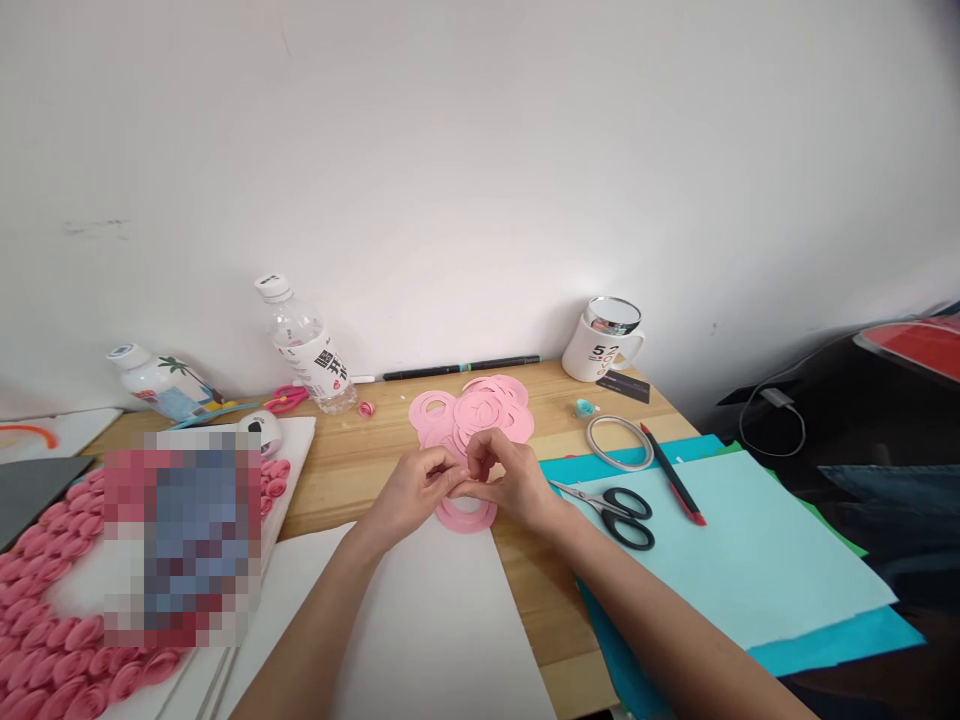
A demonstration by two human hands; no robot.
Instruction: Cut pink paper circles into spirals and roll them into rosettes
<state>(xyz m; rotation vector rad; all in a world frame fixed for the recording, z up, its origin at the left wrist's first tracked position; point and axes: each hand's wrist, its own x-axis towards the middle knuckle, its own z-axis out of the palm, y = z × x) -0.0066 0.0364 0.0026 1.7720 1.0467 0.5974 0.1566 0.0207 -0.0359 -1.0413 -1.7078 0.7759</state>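
Observation:
My left hand (pixel 421 492) and my right hand (pixel 517 482) meet over the near part of the table, fingertips pinched together. Between and just below them shows a pink paper spiral (pixel 466 518), its lower curve over the white paper (pixel 435 620). The fingers hide the part they pinch. Directly behind the hands lies a loose pile of pink paper spirals (pixel 491 405). Black-handled scissors (pixel 626 515) rest to the right of my right hand, on pale blue paper (pixel 750 550).
Along the wall stand a water bottle (pixel 307 345), black pens (pixel 461 368) and a white mug (pixel 600 345). A tape roll (pixel 619 443) and a red-black pen (pixel 675 475) lie right. Left is a board of pink paper roses (pixel 67 550), partly pixelated.

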